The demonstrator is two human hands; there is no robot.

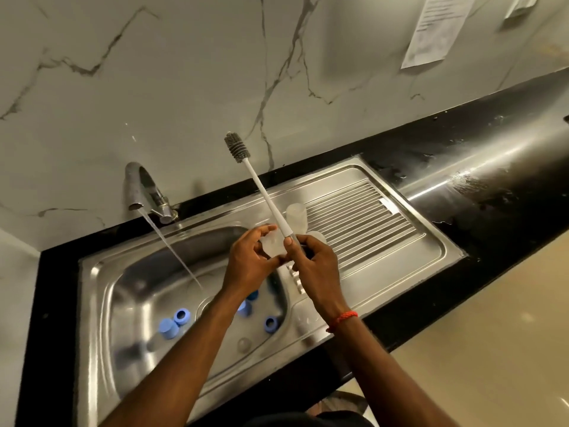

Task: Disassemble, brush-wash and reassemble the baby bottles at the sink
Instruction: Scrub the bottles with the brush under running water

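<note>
My left hand (251,260) holds a clear silicone teat (272,245) above the sink's right rim. My right hand (314,266) grips the white handle of the bottle brush (264,195), whose grey bristle head points up and to the back. Its thumb touches the teat. A clear bottle (297,215) stands upside down on the drainboard just behind my hands. Several blue rings and caps lie in the sink basin (129,303), among them a blue ring (181,315), a blue cap (167,328) and another blue ring (271,324). A clear teat (244,344) lies near the basin's front.
The tap (144,188) at the back left runs a thin stream of water into the basin. The ribbed steel drainboard (369,217) lies to the right. A wet black counter (462,155) surrounds the sink below a marble wall. A paper sheet (437,29) hangs on the wall.
</note>
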